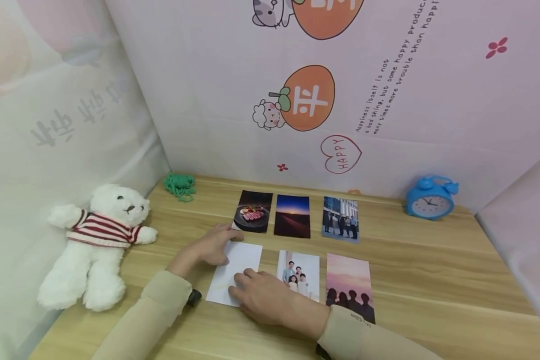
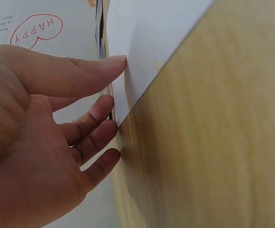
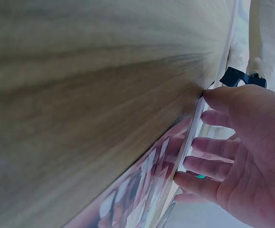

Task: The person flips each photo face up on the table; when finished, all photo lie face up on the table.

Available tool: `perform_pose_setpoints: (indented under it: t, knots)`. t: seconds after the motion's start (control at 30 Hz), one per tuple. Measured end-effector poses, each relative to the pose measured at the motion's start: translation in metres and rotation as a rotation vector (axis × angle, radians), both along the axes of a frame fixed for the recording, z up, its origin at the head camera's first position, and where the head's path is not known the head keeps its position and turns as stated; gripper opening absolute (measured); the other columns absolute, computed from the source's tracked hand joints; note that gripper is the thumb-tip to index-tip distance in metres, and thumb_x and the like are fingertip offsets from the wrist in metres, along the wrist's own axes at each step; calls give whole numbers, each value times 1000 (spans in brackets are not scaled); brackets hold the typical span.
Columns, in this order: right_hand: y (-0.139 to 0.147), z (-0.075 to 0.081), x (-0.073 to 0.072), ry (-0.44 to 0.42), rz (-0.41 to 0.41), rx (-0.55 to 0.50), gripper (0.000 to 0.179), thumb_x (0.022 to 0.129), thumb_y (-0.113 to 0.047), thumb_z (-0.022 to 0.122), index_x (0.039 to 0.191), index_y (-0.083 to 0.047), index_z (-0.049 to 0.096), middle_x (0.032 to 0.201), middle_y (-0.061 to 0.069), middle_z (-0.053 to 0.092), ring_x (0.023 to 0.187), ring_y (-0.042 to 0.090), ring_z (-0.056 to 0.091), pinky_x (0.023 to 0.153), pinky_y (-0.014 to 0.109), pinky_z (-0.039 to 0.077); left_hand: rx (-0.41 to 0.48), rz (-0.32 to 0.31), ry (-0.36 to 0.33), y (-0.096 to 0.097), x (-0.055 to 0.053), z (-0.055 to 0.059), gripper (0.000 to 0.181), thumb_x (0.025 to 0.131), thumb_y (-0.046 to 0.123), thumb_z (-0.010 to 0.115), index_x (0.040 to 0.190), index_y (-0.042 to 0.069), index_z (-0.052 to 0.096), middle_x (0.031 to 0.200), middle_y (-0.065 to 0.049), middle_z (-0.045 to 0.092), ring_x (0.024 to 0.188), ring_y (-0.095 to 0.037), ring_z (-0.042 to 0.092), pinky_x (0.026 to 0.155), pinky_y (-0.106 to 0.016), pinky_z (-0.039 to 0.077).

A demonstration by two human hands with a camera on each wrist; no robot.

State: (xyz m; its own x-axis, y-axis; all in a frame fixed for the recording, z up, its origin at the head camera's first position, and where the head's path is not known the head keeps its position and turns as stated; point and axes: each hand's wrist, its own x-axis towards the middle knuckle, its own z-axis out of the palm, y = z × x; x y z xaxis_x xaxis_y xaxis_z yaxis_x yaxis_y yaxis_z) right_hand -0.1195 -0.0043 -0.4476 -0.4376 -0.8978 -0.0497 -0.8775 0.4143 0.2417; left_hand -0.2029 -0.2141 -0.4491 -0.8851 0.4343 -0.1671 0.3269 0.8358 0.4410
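Note:
A blank white card (image 1: 244, 256) lies flat on the wooden table between my two hands. My left hand (image 1: 213, 246) rests at its upper left edge; in the left wrist view the thumb (image 2: 111, 69) touches the white surface and the other fingers are slightly bent beside the corner. Over the card's lower right part, my right hand (image 1: 270, 299) touches it with spread fingers. Right of the card lies a family photo (image 1: 312, 272), partly behind my right hand. A pink sunset photo (image 1: 348, 277) with silhouettes is farther right, its lower part near my right sleeve.
Along the back lie a food photo (image 1: 253, 212), a sunset road photo (image 1: 292, 215) and a group photo (image 1: 340, 220). A blue alarm clock (image 1: 430, 200) stands back right, green yarn (image 1: 180, 186) back left. A white teddy bear (image 1: 103, 245) sits at the left.

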Motion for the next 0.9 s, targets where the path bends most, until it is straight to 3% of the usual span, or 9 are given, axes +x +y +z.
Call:
perform_pose_setpoints:
  t: [0.43,0.67,0.9]
  knots:
    - [-2,-2,1,28,-4,-14,28,103,-40,60,128,-28,62,124,-5,66,117,13,65,91,27,60,-19,-19,27,0,-1,-4,62,70,-5,79,129,11,66,133,-13,62,131,-35,51,114,-58,43]
    - [-3,-2,1,52,5,-14,25,103,-40,60,125,-28,62,118,-6,66,111,12,66,87,25,60,-17,-1,28,1,0,-5,59,72,-3,80,127,8,65,139,-16,60,139,-38,47,120,-61,37]
    - [-3,-3,1,44,12,-24,25,103,-39,60,125,-27,63,118,-5,66,110,13,66,87,25,60,27,38,17,3,4,-3,60,72,-9,77,126,10,61,137,-13,60,137,-35,50,117,-55,44]
